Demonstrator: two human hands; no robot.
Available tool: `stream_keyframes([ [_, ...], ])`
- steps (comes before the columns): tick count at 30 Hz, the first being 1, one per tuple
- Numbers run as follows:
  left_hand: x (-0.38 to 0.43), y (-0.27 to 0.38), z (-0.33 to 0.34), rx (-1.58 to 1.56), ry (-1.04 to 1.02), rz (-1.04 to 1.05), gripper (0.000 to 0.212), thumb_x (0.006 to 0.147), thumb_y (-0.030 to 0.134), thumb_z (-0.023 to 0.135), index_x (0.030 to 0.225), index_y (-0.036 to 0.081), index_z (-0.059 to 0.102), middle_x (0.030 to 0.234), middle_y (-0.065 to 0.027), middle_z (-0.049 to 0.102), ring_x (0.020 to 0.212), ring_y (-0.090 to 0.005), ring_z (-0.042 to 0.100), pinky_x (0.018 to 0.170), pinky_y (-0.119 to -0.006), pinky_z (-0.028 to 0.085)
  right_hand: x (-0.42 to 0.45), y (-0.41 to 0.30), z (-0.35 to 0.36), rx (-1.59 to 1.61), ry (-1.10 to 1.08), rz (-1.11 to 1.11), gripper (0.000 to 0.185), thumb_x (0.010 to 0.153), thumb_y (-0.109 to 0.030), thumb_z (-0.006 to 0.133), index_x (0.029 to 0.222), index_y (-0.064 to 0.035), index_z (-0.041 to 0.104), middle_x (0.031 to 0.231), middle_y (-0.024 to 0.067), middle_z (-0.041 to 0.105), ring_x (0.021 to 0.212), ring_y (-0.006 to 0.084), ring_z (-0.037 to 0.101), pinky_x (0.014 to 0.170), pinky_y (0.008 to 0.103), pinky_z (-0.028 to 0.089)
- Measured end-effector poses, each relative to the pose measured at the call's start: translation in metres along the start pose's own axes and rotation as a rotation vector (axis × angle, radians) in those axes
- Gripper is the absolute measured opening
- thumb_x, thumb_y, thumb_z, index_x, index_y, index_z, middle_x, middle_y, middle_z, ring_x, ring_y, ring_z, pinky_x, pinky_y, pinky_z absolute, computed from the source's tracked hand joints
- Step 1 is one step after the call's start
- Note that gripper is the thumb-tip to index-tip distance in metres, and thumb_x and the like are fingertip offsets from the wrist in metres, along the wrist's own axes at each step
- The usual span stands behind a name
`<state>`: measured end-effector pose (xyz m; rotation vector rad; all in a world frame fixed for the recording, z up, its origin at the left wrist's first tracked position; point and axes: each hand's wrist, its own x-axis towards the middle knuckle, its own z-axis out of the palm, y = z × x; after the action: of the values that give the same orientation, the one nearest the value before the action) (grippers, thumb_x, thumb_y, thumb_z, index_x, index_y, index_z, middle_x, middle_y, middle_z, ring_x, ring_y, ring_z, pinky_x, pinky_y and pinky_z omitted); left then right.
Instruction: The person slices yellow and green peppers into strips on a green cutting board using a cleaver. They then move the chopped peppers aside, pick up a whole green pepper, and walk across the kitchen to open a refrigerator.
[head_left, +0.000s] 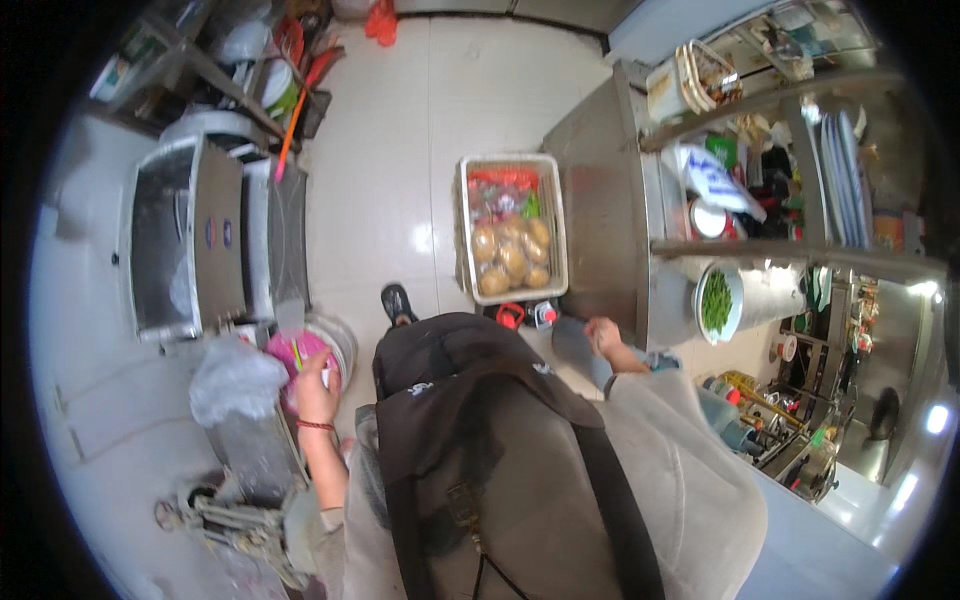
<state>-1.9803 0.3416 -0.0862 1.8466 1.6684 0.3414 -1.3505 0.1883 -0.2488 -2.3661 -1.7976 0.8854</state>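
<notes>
My left hand (319, 386), with a red cord at its wrist, hangs over a round bin (343, 349) lined with a pink bag (289, 349). Its thumb stands apart from the fingers, and I see nothing held; whether it touches the bag is unclear. On the other side, my right hand (604, 339) is loosely curled beside the steel counter, with no object showing in it. Ahead on the floor sits a pale plastic crate (561, 225) holding potatoes (513, 259) in clear wrap and red and green bags. Bottles with red tops (541, 315) stand at its near end.
A steel counter (600, 202) with shelves runs along the right, bearing a bowl of cut green vegetables (716, 301). At left stand a steel cabinet (217, 232), a clear plastic bag (232, 379) and a metal machine (240, 521). An orange-handled tool (292, 131) leans farther off. Tiled floor (375, 150) lies between.
</notes>
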Motion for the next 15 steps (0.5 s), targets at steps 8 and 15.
stream_keyframes([
  [8, 0.335, 0.073, -0.114, 0.02, 0.008, 0.38, 0.032, 0.085, 0.003, 0.062, 0.117, 0.003, 0.063, 0.114, -0.0189, 0.064, 0.105, -0.0372, 0.061, 0.09, -0.041, 0.051, 0.067, -0.121, 0.02, 0.957, 0.121, 0.458, 0.009, 0.078, -0.011, 0.06, 0.082, -0.0074, 0.067, 0.081, 0.0126, 0.07, 0.079, 0.0226, 0.068, 0.074, 0.0352, 0.054],
  [15, 0.558, 0.168, -0.093, 0.019, -0.214, 0.614, 0.032, 0.086, 0.005, 0.062, 0.118, 0.005, 0.063, 0.113, -0.0165, 0.063, 0.105, -0.0369, 0.06, 0.09, -0.04, 0.05, 0.203, -0.118, 0.202, 0.663, 0.103, 0.283, 0.015, 0.085, -0.017, 0.062, 0.094, -0.0055, 0.064, 0.082, 0.0094, 0.066, 0.076, 0.0272, 0.066, 0.066, 0.0388, 0.053],
])
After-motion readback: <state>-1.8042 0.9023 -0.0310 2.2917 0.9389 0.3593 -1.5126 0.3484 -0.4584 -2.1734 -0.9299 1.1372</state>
